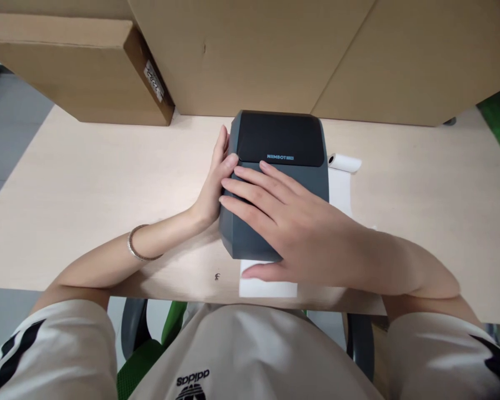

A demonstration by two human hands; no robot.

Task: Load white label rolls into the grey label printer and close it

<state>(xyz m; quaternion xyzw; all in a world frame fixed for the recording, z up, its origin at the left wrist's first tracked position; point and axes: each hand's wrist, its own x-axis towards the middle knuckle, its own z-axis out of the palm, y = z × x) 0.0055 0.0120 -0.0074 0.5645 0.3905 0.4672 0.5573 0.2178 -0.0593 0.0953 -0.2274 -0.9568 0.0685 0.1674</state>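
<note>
A dark grey-blue device with a glossy black panel and the word NIIMBOT sits on the light wooden table. My left hand rests against its left side, thumb up at the edge, the other fingers partly hidden behind it. Across the lid lies my right hand, palm down with its fingers spread. White paper shows under the device's near edge, below my right thumb. Right of the device, a small roll of white paper has a strip running down from it, partly covered by my right hand.
Big cardboard panels stand along the table's back edge. A flat cardboard box with a label is at the back left. A tiny dark mark shows near the front edge of the table.
</note>
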